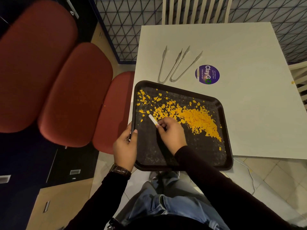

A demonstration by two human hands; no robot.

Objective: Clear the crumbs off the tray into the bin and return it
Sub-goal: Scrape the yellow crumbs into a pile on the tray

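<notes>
A black tray [227,143] lies on the near left corner of the white table [249,113], overhanging its edges. Orange crumbs [196,117] are scattered over the tray, heaped thickest toward its right side. My left hand [125,146] grips the tray's left rim, thumb on top. My right hand [171,132] is over the tray's middle, fingers closed on a small white scraper-like piece [152,119] whose tip rests among the crumbs at the left. No bin is in view.
Two metal tongs [176,65] lie on the table behind the tray, beside a round purple sticker [207,74]. Red cushioned seats [74,93] stand to the left. A white slatted chair [196,10] is at the far side. My legs are below the tray.
</notes>
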